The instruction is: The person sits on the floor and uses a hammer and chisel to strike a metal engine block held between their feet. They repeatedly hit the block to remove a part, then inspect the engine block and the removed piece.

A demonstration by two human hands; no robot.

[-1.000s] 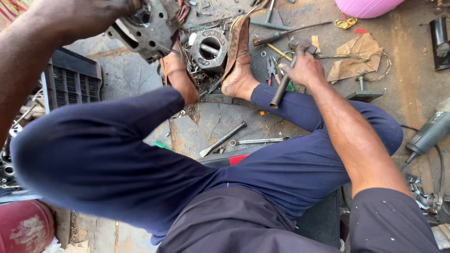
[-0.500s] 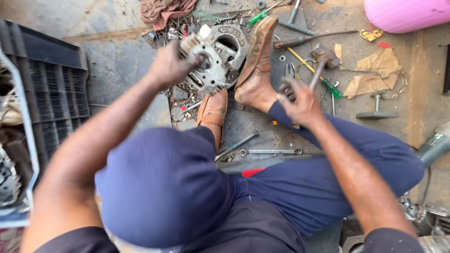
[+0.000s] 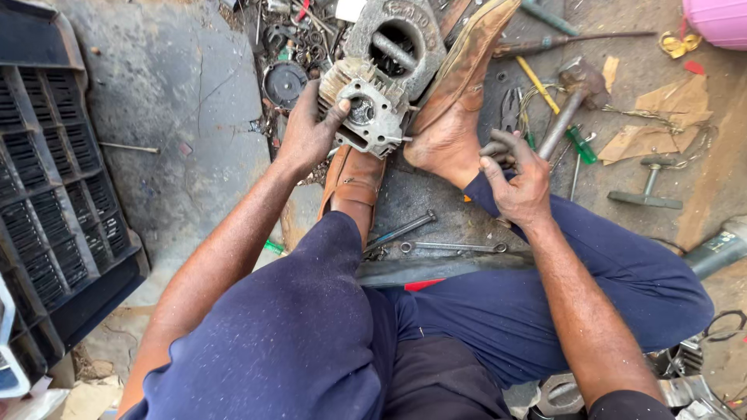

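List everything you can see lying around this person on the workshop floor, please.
finned engine cylinder: one, grey metal, held upright between the shoes
engine casing: one, grey, behind the cylinder
round disc part: one, dark, left of the cylinder
hammer: one, metal head, handle gripped near the right shoe
pliers: one, dark, beside the hammer
screwdrivers: two, one green-handled, one yellow-handled, right of the hammer
spanners: two, steel, under the knees
plastic crate: one, black, far left
cardboard scraps: several, brown, upper right
pink container: one, top right corner
angle grinder: one, grey, right edge
shoes: two, brown
left hand: fingers on the cylinder
right hand: fingers around the hammer handle
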